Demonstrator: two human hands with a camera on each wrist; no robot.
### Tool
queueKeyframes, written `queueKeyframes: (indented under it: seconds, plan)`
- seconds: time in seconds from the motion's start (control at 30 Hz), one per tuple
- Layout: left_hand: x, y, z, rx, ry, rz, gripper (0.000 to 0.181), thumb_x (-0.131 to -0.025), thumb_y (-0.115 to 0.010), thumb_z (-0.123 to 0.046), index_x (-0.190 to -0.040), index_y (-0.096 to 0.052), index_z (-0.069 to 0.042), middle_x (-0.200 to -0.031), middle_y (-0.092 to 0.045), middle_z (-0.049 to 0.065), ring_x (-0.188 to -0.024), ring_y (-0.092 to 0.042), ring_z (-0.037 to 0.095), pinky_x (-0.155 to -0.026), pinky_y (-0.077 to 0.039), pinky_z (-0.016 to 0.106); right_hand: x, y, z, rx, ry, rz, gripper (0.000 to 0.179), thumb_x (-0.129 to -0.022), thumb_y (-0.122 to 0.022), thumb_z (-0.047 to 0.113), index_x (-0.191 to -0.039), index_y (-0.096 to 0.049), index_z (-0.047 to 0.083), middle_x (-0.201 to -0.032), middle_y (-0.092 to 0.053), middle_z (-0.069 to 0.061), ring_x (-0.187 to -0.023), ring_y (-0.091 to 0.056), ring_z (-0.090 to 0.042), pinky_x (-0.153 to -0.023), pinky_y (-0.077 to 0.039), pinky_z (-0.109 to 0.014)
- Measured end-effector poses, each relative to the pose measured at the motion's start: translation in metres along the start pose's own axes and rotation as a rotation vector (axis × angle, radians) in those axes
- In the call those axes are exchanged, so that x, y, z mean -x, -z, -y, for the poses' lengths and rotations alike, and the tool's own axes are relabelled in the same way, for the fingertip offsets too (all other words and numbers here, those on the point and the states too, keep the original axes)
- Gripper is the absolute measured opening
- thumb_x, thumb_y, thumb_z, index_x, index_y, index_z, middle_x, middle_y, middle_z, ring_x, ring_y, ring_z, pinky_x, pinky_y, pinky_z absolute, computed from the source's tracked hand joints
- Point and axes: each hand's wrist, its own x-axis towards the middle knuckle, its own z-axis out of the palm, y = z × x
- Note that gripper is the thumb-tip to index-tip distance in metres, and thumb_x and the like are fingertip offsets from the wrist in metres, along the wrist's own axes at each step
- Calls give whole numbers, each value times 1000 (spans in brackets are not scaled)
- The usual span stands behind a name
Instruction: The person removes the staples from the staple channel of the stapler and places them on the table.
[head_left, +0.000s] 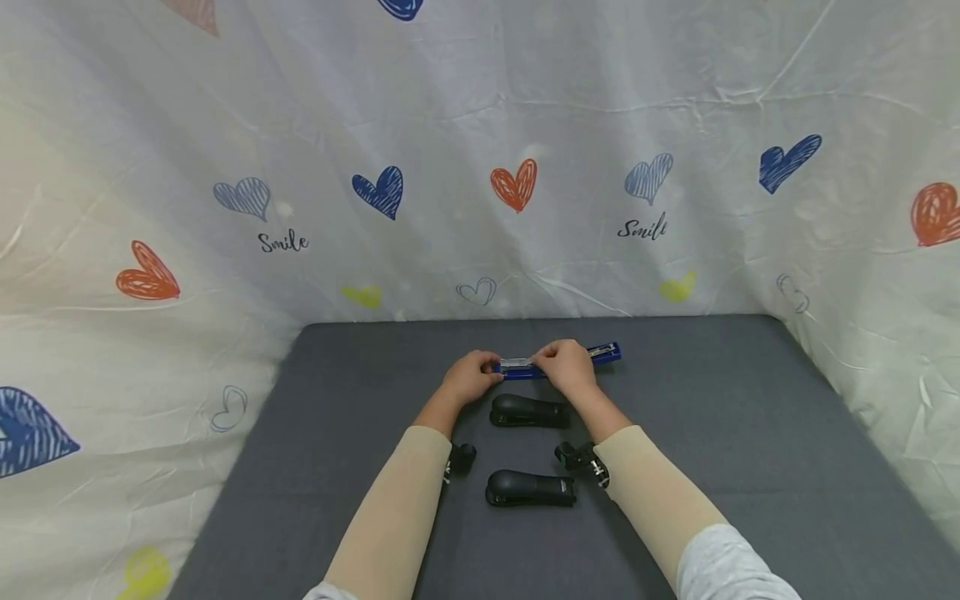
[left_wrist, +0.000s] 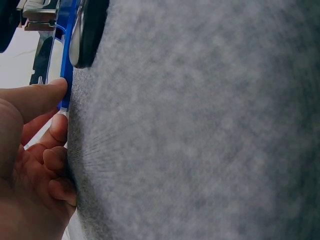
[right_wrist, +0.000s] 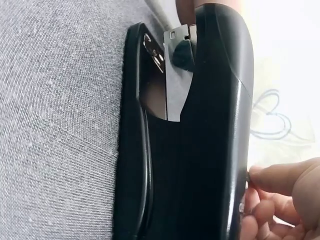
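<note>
A blue stapler [head_left: 521, 375] lies opened out on the grey table, its silvery channel facing up and its blue cover [head_left: 606, 353] swung over to the right. My left hand [head_left: 471, 377] grips the stapler's left end, with the thumb [left_wrist: 47, 95] on the blue edge in the left wrist view. Over the middle of the stapler, my right hand [head_left: 564, 365] pinches a small silvery strip at the channel. In the right wrist view a black stapler [right_wrist: 215, 140] hides much of that work, and only a bit of the strip shows at the fingertips.
Just in front of the blue stapler lies one black stapler [head_left: 529, 412], close to both wrists. Another black stapler [head_left: 529, 488] lies nearer, between the forearms. A white curtain [head_left: 435, 250] printed with hearts hangs along the far edge of the grey table [head_left: 712, 417].
</note>
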Motion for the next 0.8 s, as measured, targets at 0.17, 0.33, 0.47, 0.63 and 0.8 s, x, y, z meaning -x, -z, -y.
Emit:
queueKeyframes:
  seconds: [0.17, 0.33, 0.47, 0.63, 0.8]
  plan:
    - [0, 0, -1, -1, 8, -5, 34, -100, -69, -24, -132, -69, -13, -96, -57, 2, -83, -52, 19, -77, -42, 37, 0, -1, 0, -52, 27, -10, 18, -98, -72, 20, -105, -78, 5, -102, -75, -12, -86, -69, -28, -76, -55, -44]
    - [1, 0, -2, -1, 6, -8, 33, -101, -69, -23, -132, -69, -13, -96, -57, 3, -82, -52, 19, -76, -42, 37, -2, -2, 0, -45, 60, 30, 23, -98, -72, 19, -115, -77, 4, -110, -75, -12, -96, -70, -29, -82, -55, -45]
    - [2, 1, -3, -3, 6, -5, 34, -101, -69, -24, -133, -69, -12, -96, -57, 3, -82, -52, 19, -76, -42, 36, -2, 0, 1, -27, 59, 45, 23, -98, -72, 18, -115, -78, 4, -110, -75, -12, -96, -70, -28, -82, -55, -44]
    - [1, 1, -3, -2, -8, -8, 34, -100, -70, -24, -131, -69, -12, -95, -57, 3, -81, -52, 19, -75, -43, 36, -3, 6, 1, -45, 45, 54, 21, -99, -70, 17, -115, -77, 4, -107, -75, -11, -95, -70, -28, -80, -55, -44]
    - [0, 0, 0, -8, -8, -7, 34, -99, -70, -24, -131, -70, -13, -96, -57, 3, -82, -52, 18, -76, -43, 36, -4, 11, 0, -77, 43, 76, 23, -100, -69, 18, -117, -76, 4, -107, -75, -11, -98, -69, -29, -84, -54, -46]
